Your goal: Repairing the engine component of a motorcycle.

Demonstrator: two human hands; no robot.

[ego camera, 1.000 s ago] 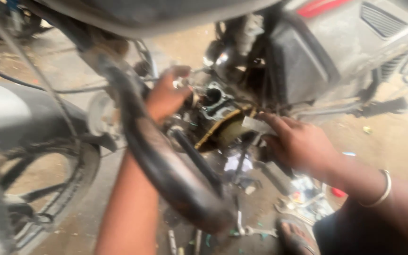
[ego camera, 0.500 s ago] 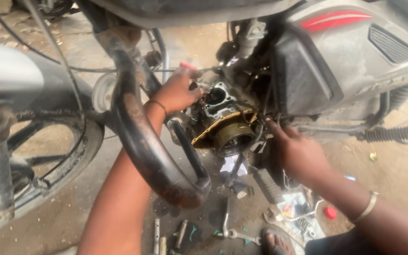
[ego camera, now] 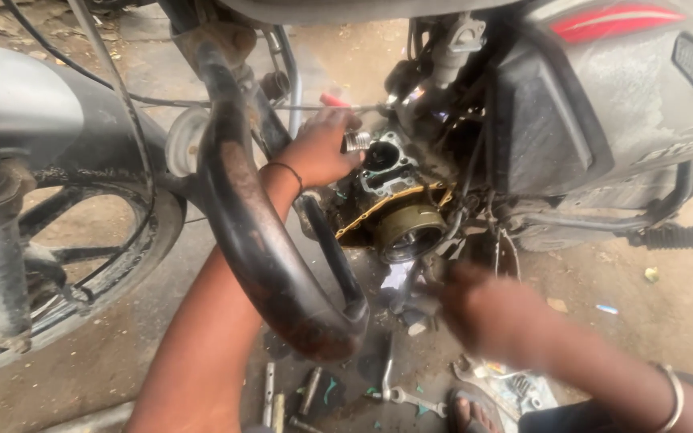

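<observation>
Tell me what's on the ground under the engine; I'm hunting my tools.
A spanner and some metal rods lie there, near a sandalled foot. The right hand and exhaust pipe cover the rest.

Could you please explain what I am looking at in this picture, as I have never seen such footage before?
The single view comes from a camera worn on a person's head, looking down at their own bare hands. They crouch beside a motorcycle whose opened engine is exposed. The left hand reaches past the curved exhaust pipe and touches the engine top, seemingly at a small metal part. The right hand is blurred below the engine; whether it holds anything is unclear. A spanner and other tools lie on the dirt ground. The front wheel is at left.
</observation>
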